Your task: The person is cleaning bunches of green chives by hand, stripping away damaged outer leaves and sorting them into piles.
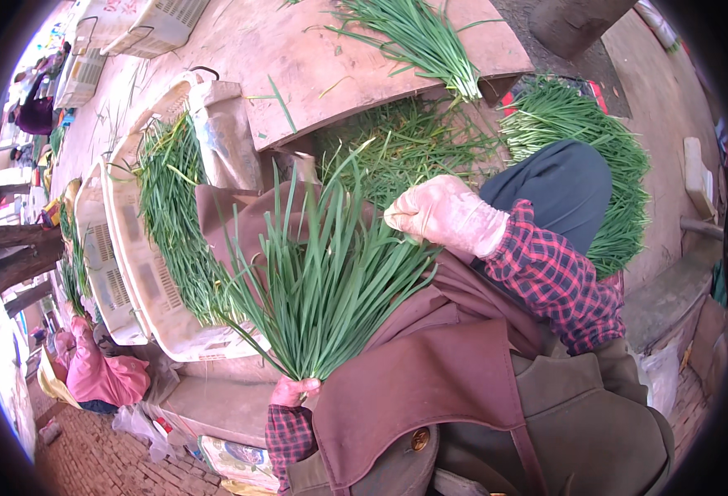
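A fanned bunch of Chinese chives (322, 277) stands over my lap, its long flat green blades spreading upward and outward. My left hand (292, 391) is closed round the gathered lower ends of the bunch. At the far right side of the fan, my right hand (446, 217) in a pale glove is closed, fingers pressed together by the blade tips. What those fingers pinch, if anything, is hidden. Beneath the bunch lies a brown apron (430, 376).
At left a white plastic crate (120, 240) holds chives (174, 219). Loose green trimmings (405, 149) lie beyond my lap, below a low board (355, 50) bearing another bunch (422, 41). A large chive pile (583, 140) sits right of my knee. A person in pink (103, 368) works at left.
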Available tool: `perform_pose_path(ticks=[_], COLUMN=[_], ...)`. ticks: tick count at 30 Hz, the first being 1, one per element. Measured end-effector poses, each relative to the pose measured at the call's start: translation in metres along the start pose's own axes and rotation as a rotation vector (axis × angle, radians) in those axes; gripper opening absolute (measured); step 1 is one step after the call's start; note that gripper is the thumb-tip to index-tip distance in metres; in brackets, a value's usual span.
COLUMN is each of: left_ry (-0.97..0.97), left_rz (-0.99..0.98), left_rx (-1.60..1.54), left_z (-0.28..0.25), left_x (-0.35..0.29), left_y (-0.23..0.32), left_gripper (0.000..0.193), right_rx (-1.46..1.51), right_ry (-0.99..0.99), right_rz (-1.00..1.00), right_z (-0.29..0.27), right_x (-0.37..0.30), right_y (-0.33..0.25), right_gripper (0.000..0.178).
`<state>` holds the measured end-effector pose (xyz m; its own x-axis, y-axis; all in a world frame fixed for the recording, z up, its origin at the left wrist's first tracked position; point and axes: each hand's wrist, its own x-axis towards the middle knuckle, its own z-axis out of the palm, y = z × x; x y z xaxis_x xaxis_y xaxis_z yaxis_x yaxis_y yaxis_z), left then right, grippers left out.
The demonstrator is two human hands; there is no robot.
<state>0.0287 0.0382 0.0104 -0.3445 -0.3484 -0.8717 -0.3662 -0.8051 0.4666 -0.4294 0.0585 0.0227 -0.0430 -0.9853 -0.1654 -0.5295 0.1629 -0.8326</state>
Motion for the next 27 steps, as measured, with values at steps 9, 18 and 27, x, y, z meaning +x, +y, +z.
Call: perform_pose_path(ticks=[9,18,27], left_ry=[-0.03,-0.038,-0.022], left_rz=[-0.022,-0.017,-0.019], left_rx=[-0.013,-0.069,-0.013], left_z=[-0.009,-0.009,-0.005], left_x=[0.003,0.004,0.002], left_y=[-0.005,-0.008,-0.002], left_gripper=[0.034,0.038,0.036], right_rx=[0.052,0.116,0.052], right_ry=[0.23,0.197,0.075], right_rz=[-0.214,-0.317,-0.343], right_z=[-0.007,0.042,0.062], right_x=[0.001,0.015,0.027], right_y=[-0.003,-0.026,-0.023], right_gripper=[0.022,0.029,0.03])
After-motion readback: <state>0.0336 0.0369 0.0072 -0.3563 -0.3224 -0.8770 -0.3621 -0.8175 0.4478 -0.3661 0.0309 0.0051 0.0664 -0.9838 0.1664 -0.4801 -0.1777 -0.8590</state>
